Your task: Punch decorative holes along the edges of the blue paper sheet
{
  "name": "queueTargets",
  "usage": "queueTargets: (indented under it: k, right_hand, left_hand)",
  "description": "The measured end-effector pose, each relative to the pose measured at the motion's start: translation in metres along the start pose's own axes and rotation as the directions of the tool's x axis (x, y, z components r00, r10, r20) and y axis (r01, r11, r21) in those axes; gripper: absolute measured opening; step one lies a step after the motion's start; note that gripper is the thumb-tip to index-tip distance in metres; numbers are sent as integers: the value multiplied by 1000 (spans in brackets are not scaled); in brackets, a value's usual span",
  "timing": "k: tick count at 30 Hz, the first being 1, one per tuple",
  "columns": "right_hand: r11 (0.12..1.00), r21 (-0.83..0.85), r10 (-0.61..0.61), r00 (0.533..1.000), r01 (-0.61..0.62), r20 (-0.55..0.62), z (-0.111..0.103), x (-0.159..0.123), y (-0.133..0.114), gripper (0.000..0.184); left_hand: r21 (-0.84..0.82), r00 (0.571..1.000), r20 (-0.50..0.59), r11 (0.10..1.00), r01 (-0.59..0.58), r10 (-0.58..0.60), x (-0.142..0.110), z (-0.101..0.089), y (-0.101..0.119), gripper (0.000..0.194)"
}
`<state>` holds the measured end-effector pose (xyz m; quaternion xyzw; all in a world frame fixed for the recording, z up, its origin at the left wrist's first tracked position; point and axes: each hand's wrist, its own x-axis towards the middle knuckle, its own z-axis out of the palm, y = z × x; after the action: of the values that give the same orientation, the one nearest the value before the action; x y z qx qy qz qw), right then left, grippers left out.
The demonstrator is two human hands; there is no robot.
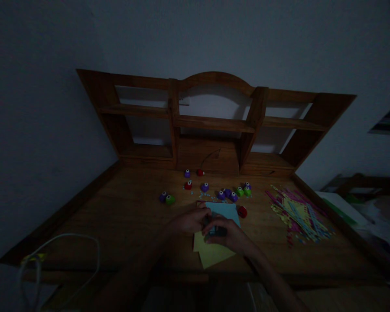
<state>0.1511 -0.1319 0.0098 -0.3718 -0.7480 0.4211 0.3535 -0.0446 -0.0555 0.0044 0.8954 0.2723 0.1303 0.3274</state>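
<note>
holds a dark object (219, 231) in the half-curled fingers of the right hand (231, 228), over blue paper (225, 209) and yellow paper (212, 256); bends the left hand (195, 219) nearly closed beside it, cannot tell around what.

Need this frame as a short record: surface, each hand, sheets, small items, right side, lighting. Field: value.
surface: brown wooden desk with a wooden shelf unit at the back
left hand: over the sheets, beside the right hand; grip unclear
right hand: fingers curled around a small dark object, too dim to identify
sheets: light-blue paper sheet and yellow paper sheet under the hands
small items: rounded purple, green and red pieces
right side: heap of multicoloured paper strips
lighting: dim
</note>
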Motion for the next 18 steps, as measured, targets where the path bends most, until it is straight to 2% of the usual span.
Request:
queueTargets:
  k: [3, 6, 13, 18]
  right_hand:
    - [999, -10, 51, 999, -51, 5, -8, -3, -2, 21]
    - [998, -30, 50, 999, -50, 11, -11, -4, -4, 18]
    - [992, -91, 80, 996, -82, -28, -10, -4, -4, 23]
    - [993, -85, 78, 997, -78, -8, -8, -5, -2, 17]
  left_hand:
    - [-16, 1000, 13, 1000, 0, 0, 0, -3, 1, 23]
    - [-41, 1000, 9, 999, -25, 26, 0, -3, 1, 23]
    - [-98, 1000, 6, 995, 5, -4, -1, -4, 3, 21]
    - [-61, 1000, -8, 998, -8, 8, 0, -3, 1, 23]
